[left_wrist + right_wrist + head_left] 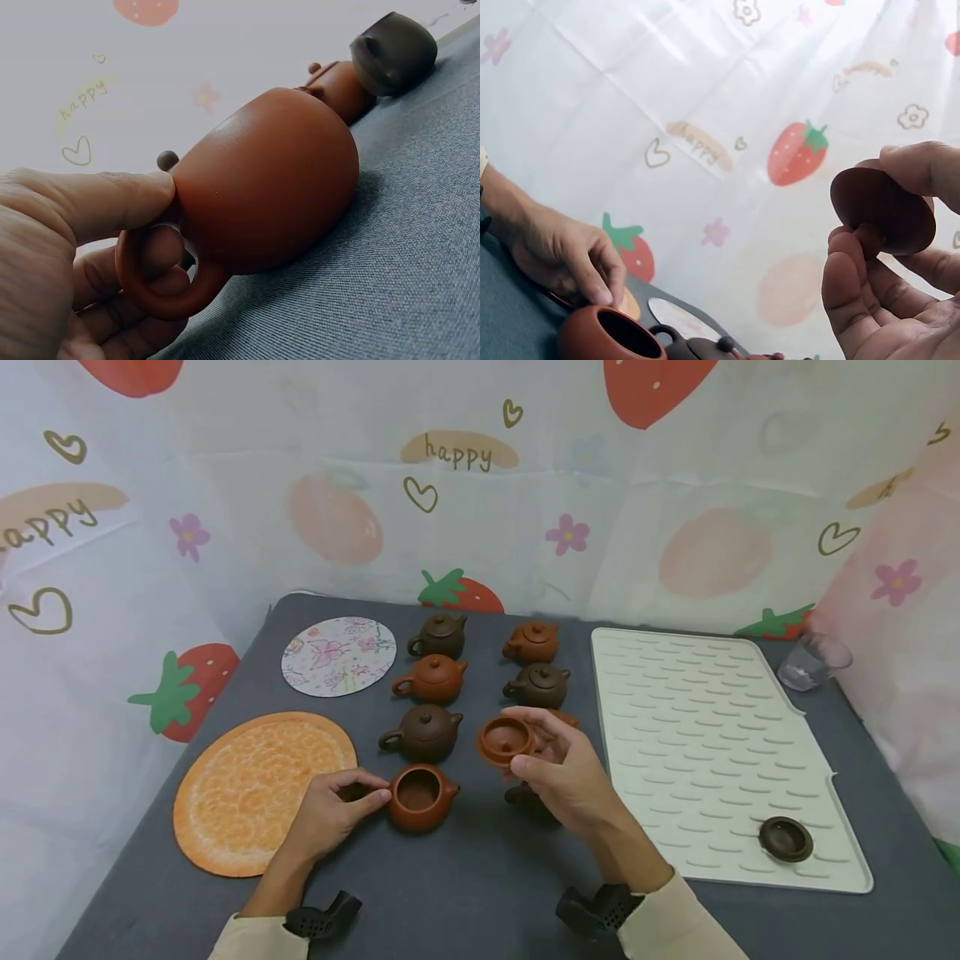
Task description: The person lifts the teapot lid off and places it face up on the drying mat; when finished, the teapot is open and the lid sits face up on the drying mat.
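Note:
A lidless reddish-brown clay teapot [422, 819] stands on the dark tabletop, its round opening facing up. My left hand [328, 814] pinches it by the handle; in the left wrist view the thumb presses the top of the handle [154, 301] and fingers pass behind the loop. Raised to the right of that teapot, my right hand [567, 777] holds a matching teapot lid [506, 740] between thumb and fingers. The lid is turned so its hollow underside faces the head camera, while its knob [871, 241] shows in the right wrist view.
Dark teapots [427, 734] and reddish ones [435, 678] stand in two columns; my right hand partly hides two of them. On the right, a white ridged mat [675, 735] bears a dark lid [786, 839], near a clear cup [813, 662]. Two round mats [262, 793] lie left.

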Motion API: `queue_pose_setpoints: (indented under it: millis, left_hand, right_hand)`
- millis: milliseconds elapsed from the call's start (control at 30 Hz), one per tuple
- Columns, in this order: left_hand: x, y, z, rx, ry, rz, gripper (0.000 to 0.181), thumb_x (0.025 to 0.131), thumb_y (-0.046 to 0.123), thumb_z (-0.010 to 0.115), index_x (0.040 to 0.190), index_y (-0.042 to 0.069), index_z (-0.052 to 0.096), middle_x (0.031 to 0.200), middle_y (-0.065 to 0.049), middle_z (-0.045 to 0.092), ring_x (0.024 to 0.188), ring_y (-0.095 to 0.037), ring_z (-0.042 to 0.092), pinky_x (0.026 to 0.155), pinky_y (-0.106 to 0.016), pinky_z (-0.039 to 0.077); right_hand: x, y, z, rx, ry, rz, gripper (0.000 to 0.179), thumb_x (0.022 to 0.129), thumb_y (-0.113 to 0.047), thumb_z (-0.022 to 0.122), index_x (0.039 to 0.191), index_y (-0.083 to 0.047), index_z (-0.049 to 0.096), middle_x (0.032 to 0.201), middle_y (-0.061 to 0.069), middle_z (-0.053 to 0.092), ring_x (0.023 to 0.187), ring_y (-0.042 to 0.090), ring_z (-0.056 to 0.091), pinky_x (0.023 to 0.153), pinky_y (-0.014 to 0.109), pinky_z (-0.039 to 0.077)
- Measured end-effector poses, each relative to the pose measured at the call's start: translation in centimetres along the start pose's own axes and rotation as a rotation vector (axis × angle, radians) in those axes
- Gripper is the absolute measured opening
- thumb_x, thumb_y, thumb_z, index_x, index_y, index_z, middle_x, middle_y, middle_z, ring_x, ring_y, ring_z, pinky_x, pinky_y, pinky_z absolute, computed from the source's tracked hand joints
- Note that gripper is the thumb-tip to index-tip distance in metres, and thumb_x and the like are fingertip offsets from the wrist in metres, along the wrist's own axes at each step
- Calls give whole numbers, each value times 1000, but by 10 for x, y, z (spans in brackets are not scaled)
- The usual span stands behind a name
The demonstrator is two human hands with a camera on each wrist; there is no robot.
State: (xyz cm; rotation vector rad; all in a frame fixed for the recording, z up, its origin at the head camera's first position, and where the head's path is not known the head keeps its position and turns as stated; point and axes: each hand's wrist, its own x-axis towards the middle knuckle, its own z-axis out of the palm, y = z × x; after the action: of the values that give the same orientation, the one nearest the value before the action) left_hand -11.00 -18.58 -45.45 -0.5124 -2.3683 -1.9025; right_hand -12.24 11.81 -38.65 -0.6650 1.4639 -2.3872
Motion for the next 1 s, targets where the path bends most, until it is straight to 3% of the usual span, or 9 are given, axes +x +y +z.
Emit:
queue_pose_setpoints:
  millis: [367,667,1000]
  left_hand:
    - [0,-1,-1,-5,3,6,9,83,-9,70,91,-6,72,81,-16,68,71,-23,62,61,-31,50]
    - [0,-2,1,-19,-5,42,9,83,-10,70,91,-7,71,81,-19,67,71,-23,63,61,-31,50]
    - [0,-3,0,-10,1,25,9,83,-9,70,91,-5,72,81,-17,68,70,-24,62,60,-31,50]
  right_hand:
    - [-30,-26,-18,-192,46,-40,56,89,5,64,140,4,40,129,22,49,112,28,55,84,35,51]
    - [-57,-40,-38,-253,67,-97,58,87,17,59,140,8,37,130,23,47,113,25,55,83,29,50]
    - [-85,-52,-59,-348,181,-100,62,84,23,57,140,11,34,131,19,46,110,22,56,82,27,50]
